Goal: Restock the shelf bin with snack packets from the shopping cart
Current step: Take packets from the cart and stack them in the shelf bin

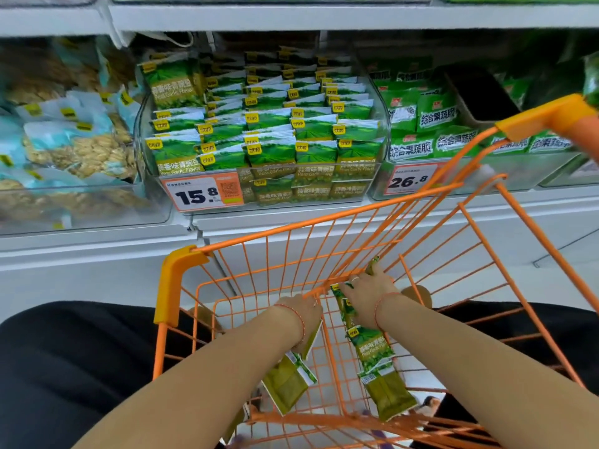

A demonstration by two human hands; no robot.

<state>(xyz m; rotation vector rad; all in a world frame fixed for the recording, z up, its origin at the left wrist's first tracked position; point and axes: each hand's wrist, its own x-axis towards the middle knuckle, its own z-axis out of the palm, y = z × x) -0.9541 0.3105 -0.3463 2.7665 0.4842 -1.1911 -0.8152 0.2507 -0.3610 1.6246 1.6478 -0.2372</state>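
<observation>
Cart (181, 267) before packet-filled bin (384, 140)

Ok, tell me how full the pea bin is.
Nearly full. Green packets stand in packed rows from front to back of the clear bin, reaching about its rim.

neighbouring bins and tags

left clear bin (97, 202) holds pale blue bags of beige snacks (81, 147). right bin carries bright green packets (434, 116) with white lettering, a black device (479, 92) lying on top. orange price tag 15.8 (202, 193), second tag 26.8 (411, 179). white shelf ledge (97, 244) below.
</observation>
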